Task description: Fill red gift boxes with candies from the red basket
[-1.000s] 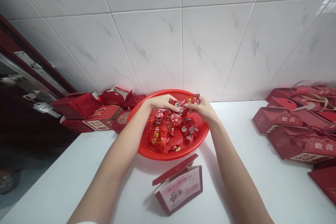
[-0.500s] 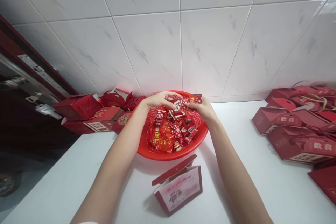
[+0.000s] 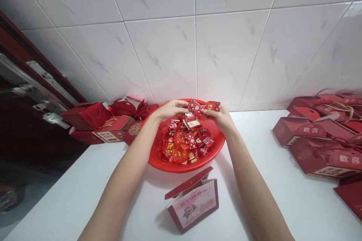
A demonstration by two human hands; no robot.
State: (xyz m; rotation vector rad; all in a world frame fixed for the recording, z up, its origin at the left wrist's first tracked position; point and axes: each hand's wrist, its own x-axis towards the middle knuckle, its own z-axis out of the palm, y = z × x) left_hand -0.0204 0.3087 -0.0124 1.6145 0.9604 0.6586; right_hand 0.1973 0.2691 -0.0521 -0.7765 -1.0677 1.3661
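Observation:
A round red basket [image 3: 186,168] holds several wrapped candies [image 3: 179,147] in red and gold wrappers. Above its left back part, my left hand [image 3: 173,110] pinches a red and white candy packet [image 3: 192,119] between thumb and fingers. My right hand [image 3: 220,116], over the right back part, is closed on red candy packets [image 3: 212,106]. A dotted red packet [image 3: 195,106] lies between the two hands. In front of the basket stands a small red gift box [image 3: 195,203] with its lid open and a pink picture on its near side.
Red gift boxes [image 3: 111,127] are stacked at the left, beside a dark door frame [image 3: 39,64]. More red boxes [image 3: 316,147] stand at the right of the white table [image 3: 73,180]. A tiled wall [image 3: 158,52] rises behind.
The white-fronted packet at my left hand has tilted and sits slightly lower, and the dotted packet between my hands shows more. The view has shifted slightly.

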